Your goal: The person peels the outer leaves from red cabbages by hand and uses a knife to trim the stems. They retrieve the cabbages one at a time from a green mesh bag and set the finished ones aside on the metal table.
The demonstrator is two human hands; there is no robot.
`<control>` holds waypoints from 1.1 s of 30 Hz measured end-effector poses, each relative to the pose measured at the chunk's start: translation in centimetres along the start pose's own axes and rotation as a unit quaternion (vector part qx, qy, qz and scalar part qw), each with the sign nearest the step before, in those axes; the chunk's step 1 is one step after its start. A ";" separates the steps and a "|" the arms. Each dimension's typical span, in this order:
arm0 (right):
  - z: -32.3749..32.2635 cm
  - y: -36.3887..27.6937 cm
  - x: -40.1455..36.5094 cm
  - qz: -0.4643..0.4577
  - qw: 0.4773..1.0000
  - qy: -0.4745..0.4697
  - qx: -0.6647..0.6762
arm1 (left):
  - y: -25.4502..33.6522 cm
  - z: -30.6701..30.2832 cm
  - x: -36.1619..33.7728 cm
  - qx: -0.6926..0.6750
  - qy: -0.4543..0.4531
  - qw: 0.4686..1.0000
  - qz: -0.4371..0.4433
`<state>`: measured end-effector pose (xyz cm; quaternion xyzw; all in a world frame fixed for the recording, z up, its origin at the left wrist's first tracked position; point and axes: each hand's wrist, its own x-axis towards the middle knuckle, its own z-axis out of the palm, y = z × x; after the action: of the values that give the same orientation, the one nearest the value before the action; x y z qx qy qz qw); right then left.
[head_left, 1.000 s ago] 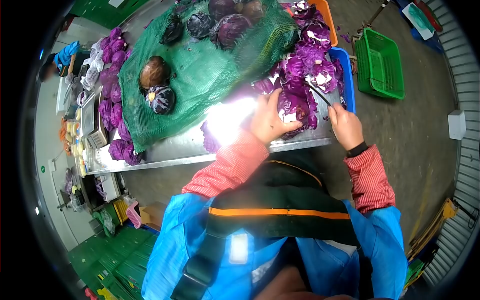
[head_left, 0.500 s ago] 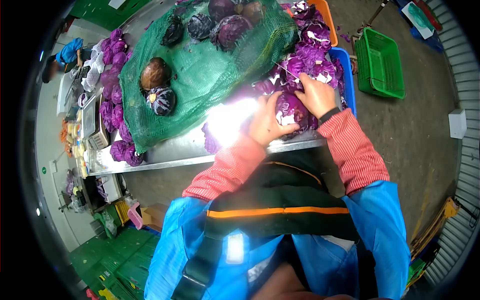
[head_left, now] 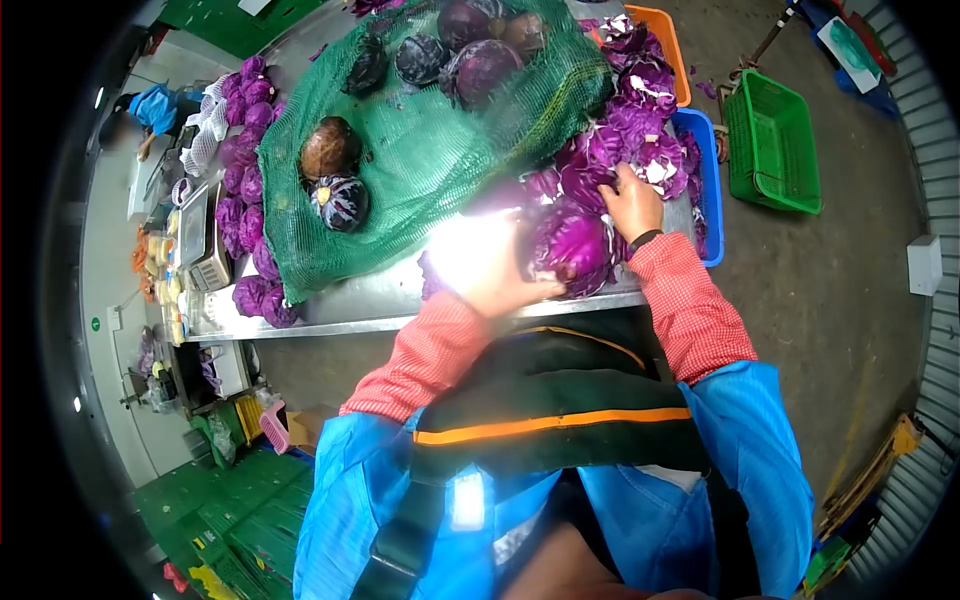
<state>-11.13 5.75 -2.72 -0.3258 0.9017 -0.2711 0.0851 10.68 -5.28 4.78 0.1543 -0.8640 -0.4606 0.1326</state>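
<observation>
A red cabbage (head_left: pixel 572 243) sits near the front edge of the metal table. My left hand (head_left: pixel 500 268) is curled round its left side, partly washed out by a bright glare. Just above and right of the cabbage is my right hand (head_left: pixel 635 205), its fingers pressed together at the loose purple leaves (head_left: pixel 635 130); what they hold is hidden. Left of the leaves lies a green mesh sack (head_left: pixel 410 150), with dark cabbages (head_left: pixel 483 72) and a browned one (head_left: pixel 330 148) on it.
A blue crate (head_left: pixel 714 190) and an orange crate (head_left: pixel 682 60) stand along the table's right edge. A green crate (head_left: pixel 775 145) is on the floor. Several purple cabbages (head_left: pixel 250 225) line the table's left side, near a scale (head_left: pixel 208 265). A person (head_left: pixel 155 108) is at the far left.
My left hand has shifted left and down, and more of the cabbage's bright purple surface shows. My right hand has moved slightly down, off the cabbage's upper side. The view has shifted slightly.
</observation>
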 end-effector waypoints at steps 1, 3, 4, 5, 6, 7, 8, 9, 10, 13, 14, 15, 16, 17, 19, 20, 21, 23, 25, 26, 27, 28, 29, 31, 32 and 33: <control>-0.1 -0.6 -0.2 -0.012 1.000 0.004 0.004 | 0.3 0.8 0.9 -0.009 -0.012 1.000 0.000; -1.2 -1.2 -0.2 -0.045 0.999 0.009 0.013 | 0.7 2.1 2.8 -0.025 -0.038 0.999 0.004; -1.9 -1.2 -0.1 -0.040 0.999 0.022 0.020 | 1.1 1.9 3.3 0.027 -0.116 0.989 -0.085; -2.3 -1.0 -0.2 -0.034 0.998 0.035 0.026 | 1.1 2.0 3.4 0.012 -0.109 0.991 -0.074; -1.5 1.3 0.7 0.015 0.993 0.097 0.068 | 1.0 1.9 3.1 -0.003 -0.103 0.993 -0.064; -2.3 3.2 1.3 0.116 0.978 0.094 0.143 | 0.7 1.7 2.9 -0.017 -0.097 0.994 -0.054; -2.9 5.7 1.1 0.099 0.984 0.103 0.110 | -0.4 1.0 2.5 -0.020 -0.118 0.992 -0.049; -3.1 7.4 1.0 0.082 0.987 0.112 0.078 | -1.8 0.3 2.1 -0.020 -0.124 0.991 -0.046; -4.6 5.9 -0.1 0.090 0.992 0.065 0.058 | -2.9 -0.4 1.8 -0.021 -0.132 0.990 -0.043; -8.1 -1.9 -4.3 0.069 0.988 -0.120 0.075 | -3.4 -1.1 1.7 -0.029 -0.156 0.982 -0.104; -6.8 -2.2 -5.6 0.008 0.982 -0.143 0.123 | -3.2 -0.8 2.2 -0.031 -0.142 0.983 -0.113; -4.7 -1.9 -6.5 -0.053 0.970 -0.165 0.171 | -2.2 -0.3 2.5 -0.009 -0.119 0.987 -0.105; -3.2 -1.5 -6.8 -0.035 0.946 -0.167 0.276 | -0.8 0.3 2.9 0.012 -0.097 0.990 -0.098; -2.3 -0.7 -6.8 -0.038 0.944 -0.161 0.286 | 0.2 0.8 3.0 0.032 -0.075 0.993 -0.091; -2.1 0.1 -5.9 -0.047 0.939 -0.151 0.306 | 0.4 1.3 3.2 0.046 -0.067 0.994 -0.070; -2.0 0.5 -5.6 -0.025 0.927 -0.178 0.330 | 0.4 1.3 3.3 0.042 -0.066 0.995 -0.068; -1.7 0.4 -5.4 -0.019 0.944 -0.154 0.292 | 0.4 1.4 3.3 0.039 -0.065 0.995 -0.067; -4.1 -2.2 -5.6 -0.053 0.978 -0.131 0.151 | -0.4 1.0 3.1 0.065 -0.079 0.992 -0.079; -3.1 -2.3 -5.7 -0.171 0.979 -0.018 0.109 | -1.5 0.6 2.5 0.079 -0.082 0.991 -0.076; -2.5 -2.2 -5.8 -0.229 0.969 0.040 0.085 | -2.0 0.5 2.1 0.078 -0.078 0.992 -0.064; -2.2 -1.8 -5.7 -0.200 0.976 0.041 0.077 | -2.5 0.4 1.9 0.076 -0.072 0.993 -0.052; -2.0 -0.9 -5.4 -0.173 0.982 0.042 0.067 | -3.1 0.1 1.8 0.063 -0.070 0.994 -0.046; -1.9 -0.2 -5.1 -0.147 0.987 0.040 0.059 | -3.7 -0.2 1.5 0.051 -0.068 0.995 -0.043; -1.4 1.4 -4.4 -0.026 0.998 0.054 0.024 | -5.2 -0.7 0.4 0.057 -0.057 0.996 -0.036; -0.8 2.0 -4.2 0.000 0.996 -0.001 0.087 | -6.2 -1.0 0.3 0.077 -0.043 0.996 -0.028; -1.2 1.5 -4.5 0.026 0.987 -0.059 0.148 | -6.8 -1.2 0.2 0.096 -0.031 0.995 -0.024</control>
<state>-8.89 10.07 -2.61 -0.3010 0.8533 -0.3800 0.1922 11.94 -9.86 -0.22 0.1725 -0.9040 -0.3830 0.0795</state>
